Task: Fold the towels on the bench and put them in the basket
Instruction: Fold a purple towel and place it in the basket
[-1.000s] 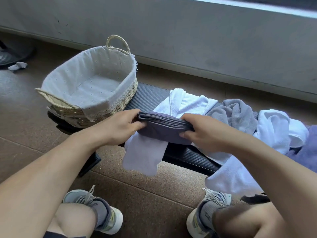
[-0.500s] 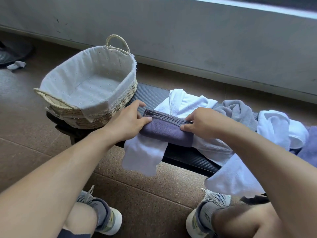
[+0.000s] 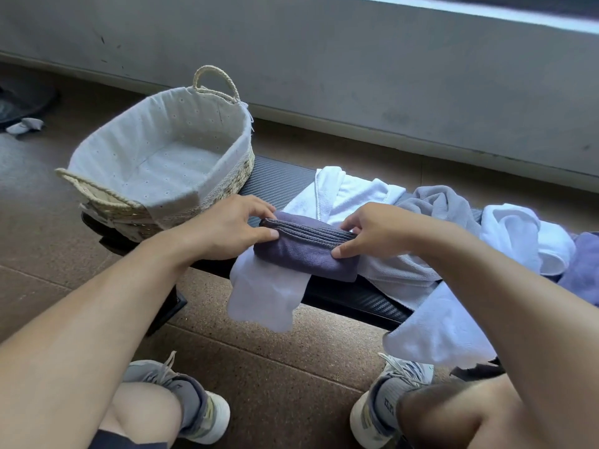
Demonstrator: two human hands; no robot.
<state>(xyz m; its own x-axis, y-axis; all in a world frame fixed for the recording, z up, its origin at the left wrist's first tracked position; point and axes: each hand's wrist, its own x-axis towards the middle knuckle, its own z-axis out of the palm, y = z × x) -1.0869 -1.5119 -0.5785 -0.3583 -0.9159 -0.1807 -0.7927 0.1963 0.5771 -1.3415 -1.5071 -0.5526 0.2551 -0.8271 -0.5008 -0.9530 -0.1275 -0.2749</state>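
Note:
A folded dark purple towel (image 3: 304, 254) lies on the black bench (image 3: 278, 183), on top of a loose white towel (image 3: 265, 296) that hangs over the front edge. My left hand (image 3: 230, 225) grips its left end between thumb and fingers. My right hand (image 3: 369, 231) pinches its right end. The woven basket (image 3: 227, 183) with a white cloth liner stands on the bench's left end, with nothing inside.
Unfolded towels lie along the bench to the right: a grey towel (image 3: 437, 202), a second white towel (image 3: 518, 234) and a purple towel (image 3: 583, 264) at the frame edge. A grey wall (image 3: 356, 66) runs behind. My shoes (image 3: 201, 413) stand on the brown floor below.
Both hands have set the folded purple towel down onto the bench and shifted their grip on its ends; the stack now lies a little lower and flatter.

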